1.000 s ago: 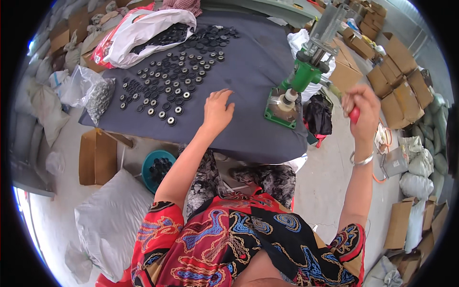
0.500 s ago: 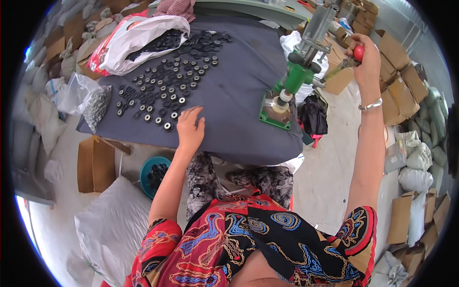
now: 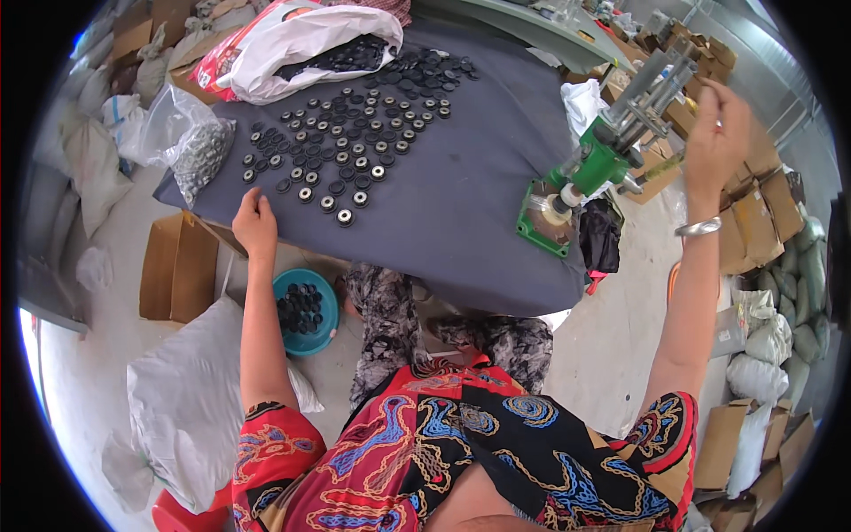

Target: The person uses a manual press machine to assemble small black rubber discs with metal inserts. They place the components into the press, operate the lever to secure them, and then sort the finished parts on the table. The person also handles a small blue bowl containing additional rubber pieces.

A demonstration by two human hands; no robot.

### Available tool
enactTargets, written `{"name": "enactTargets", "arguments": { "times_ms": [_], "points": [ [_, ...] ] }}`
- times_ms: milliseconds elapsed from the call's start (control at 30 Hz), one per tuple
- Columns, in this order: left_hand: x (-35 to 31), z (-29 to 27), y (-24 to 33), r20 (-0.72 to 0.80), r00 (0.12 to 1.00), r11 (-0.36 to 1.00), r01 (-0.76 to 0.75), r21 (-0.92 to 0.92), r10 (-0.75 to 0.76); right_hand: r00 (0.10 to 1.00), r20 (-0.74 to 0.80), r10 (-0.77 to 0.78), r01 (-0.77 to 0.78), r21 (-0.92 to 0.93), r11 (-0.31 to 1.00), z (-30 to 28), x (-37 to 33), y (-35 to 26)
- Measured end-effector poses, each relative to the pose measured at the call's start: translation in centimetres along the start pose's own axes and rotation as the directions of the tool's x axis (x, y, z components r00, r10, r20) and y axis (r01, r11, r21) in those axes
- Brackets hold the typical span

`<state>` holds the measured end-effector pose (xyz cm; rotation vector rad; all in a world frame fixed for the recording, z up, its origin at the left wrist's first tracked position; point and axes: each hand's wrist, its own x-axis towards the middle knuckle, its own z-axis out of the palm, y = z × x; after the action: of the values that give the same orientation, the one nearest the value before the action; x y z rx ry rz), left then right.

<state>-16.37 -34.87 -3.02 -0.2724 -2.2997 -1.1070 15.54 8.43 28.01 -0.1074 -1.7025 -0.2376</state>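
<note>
My left hand is at the near left edge of the cloth-covered table, fingers stretched forward, with no held thing visible. Just beyond its fingertips lie the nearest round black caps, several with pale metal rings in their middles. A clear plastic bag of small silvery pieces sits close by on the table corner. To the right stands a green hand press on a green base. My right hand is raised at the end of the press lever, fingers curled over it; the red knob is hidden.
A white and red sack spilling black caps lies at the table's far left. Below the table are a teal basin of black pieces, a cardboard box and a large white sack. Cartons and sacks line the right side.
My left hand has moved left from beside the near caps to the table's edge. My right hand has turned over the lever's end, covering the red knob. The view has shifted.
</note>
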Motion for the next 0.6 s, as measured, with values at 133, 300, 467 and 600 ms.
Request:
{"name": "enactTargets", "arguments": {
  "times_ms": [133, 300, 467, 600],
  "points": [
    [2.2, 1.0, 0.2, 0.028, 1.000, 0.988, 0.010, 0.153, -0.014, 0.950, 0.301, -0.089, -0.020, 0.341, 0.940, 4.6, -4.3, -7.0],
    [1.8, 2.0, 0.1, -0.062, 0.992, 0.935, -0.084, 0.344, 0.112, 0.711, 0.699, -0.077, -0.363, 0.459, 0.811, 10.2, -12.3, -14.2],
    [1.9, 2.5, 0.1, -0.076, 0.983, 0.927, -0.129, 0.352, 0.165, 0.494, 0.858, -0.141, -0.587, 0.449, 0.674, 14.5, -16.9, -17.9],
    [2.0, 2.4, 0.0, -0.114, 0.980, 0.949, -0.126, 0.290, 0.165, 0.405, 0.900, -0.162, -0.634, 0.404, 0.659, 17.1, -18.1, -19.2]
  ]
}}
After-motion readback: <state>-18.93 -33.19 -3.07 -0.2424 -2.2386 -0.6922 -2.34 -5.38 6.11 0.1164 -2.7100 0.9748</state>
